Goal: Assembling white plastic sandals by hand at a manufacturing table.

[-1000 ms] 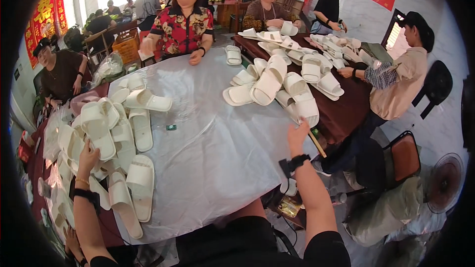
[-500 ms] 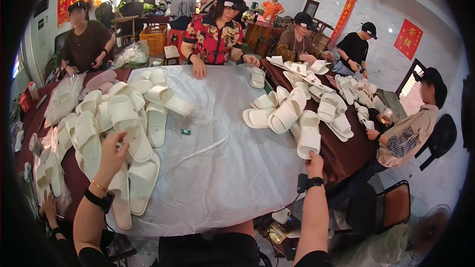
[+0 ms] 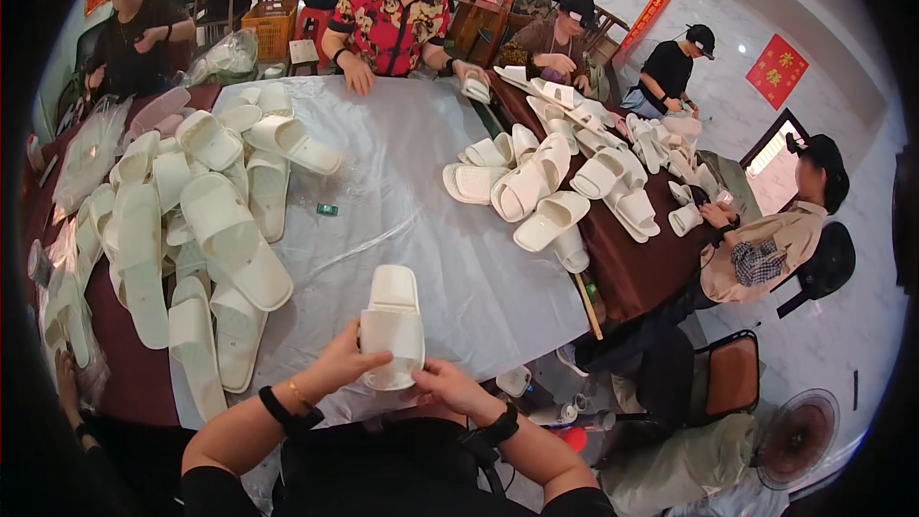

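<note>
A white slide slipper (image 3: 392, 330) is held upright between my hands at the near edge of the sheeted table. My left hand (image 3: 347, 361) is closed on its left side, with the thumb lying across the front. Lower down on the right, my right hand (image 3: 454, 387) pinches the slipper's bottom edge. To the left spreads a big heap of similar white slippers (image 3: 235, 239), overlapping and turned various ways. A second white pile (image 3: 536, 177) lies at the table's right side.
Grey plastic sheeting (image 3: 373, 182) covers the table, with a small green packet (image 3: 327, 210) on it. Across from me stands a person in a red flowered shirt (image 3: 391, 24), one hand at a slipper. More people work around the tables. A fan (image 3: 797, 438) stands at lower right.
My right hand has brought a slipper from the right pile to the near middle. My left hand has left the left heap and joined it on that slipper. The view has shifted.
</note>
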### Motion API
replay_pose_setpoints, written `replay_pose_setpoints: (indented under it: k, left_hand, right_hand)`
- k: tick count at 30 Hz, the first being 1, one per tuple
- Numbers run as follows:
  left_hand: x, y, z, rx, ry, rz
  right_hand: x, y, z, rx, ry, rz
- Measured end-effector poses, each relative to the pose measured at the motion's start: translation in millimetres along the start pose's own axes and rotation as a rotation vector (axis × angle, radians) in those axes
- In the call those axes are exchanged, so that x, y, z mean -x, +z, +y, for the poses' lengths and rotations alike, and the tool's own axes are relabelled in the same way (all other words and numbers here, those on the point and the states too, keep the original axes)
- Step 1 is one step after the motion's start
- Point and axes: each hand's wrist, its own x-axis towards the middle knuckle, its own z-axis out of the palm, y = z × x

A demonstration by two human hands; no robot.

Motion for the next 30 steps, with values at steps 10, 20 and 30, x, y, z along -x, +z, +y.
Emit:
replay_pose_setpoints:
  k: [10, 20, 30]
  left_hand:
    - [23.4, -11.9, -20.6, 0.025, 0.047, 0.112]
    - [38.5, -33.0, 2.0, -0.236, 0.033, 0.044]
    - [27.6, -76.9, 39.6, -0.200, 0.064, -0.109]
  right_hand:
    - [-72.6, -180.3, -123.1, 0.095, -0.565, 0.643]
    - [-93.8, -210.5, -131.1, 0.008, -0.490, 0.944]
    - [-32.7, -135.0, -63.0, 0.481, -0.522, 0.843]
